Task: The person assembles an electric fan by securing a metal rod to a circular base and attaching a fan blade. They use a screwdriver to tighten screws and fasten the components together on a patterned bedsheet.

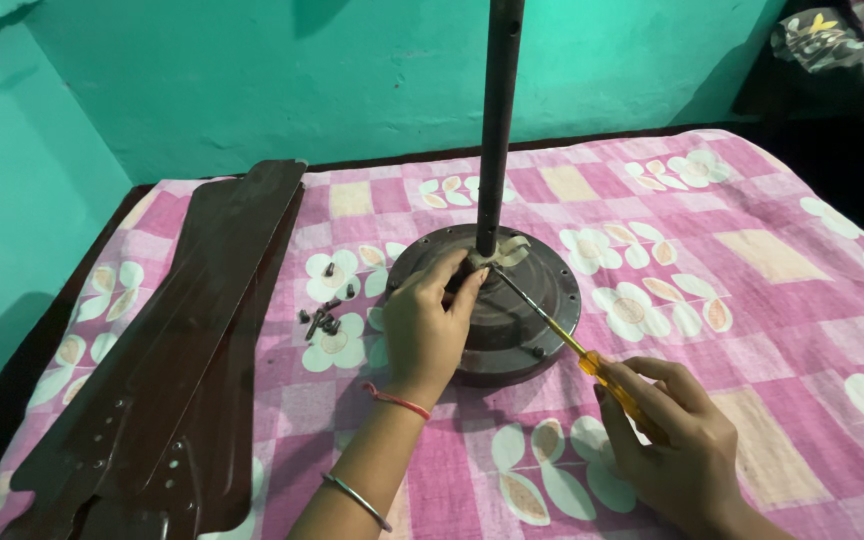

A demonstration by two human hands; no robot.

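Left hand (430, 325) is resting on the dark round fan motor housing (542, 290), fingers pinching pale tape (504, 254) at the base of the upright rod (498, 120). Right hand (680, 440) is closed around the orange handle of a screwdriver (592, 362), tip pointing at the rod base. Motor is sitting mid-bed on the pink floral sheet (772, 260); loose screws (324, 315) (small pile) and stacked brown fan blades (182, 340) are lying to its left.

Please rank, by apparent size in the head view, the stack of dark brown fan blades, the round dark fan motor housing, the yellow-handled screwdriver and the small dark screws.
1. Stack of dark brown fan blades
2. Round dark fan motor housing
3. Yellow-handled screwdriver
4. Small dark screws
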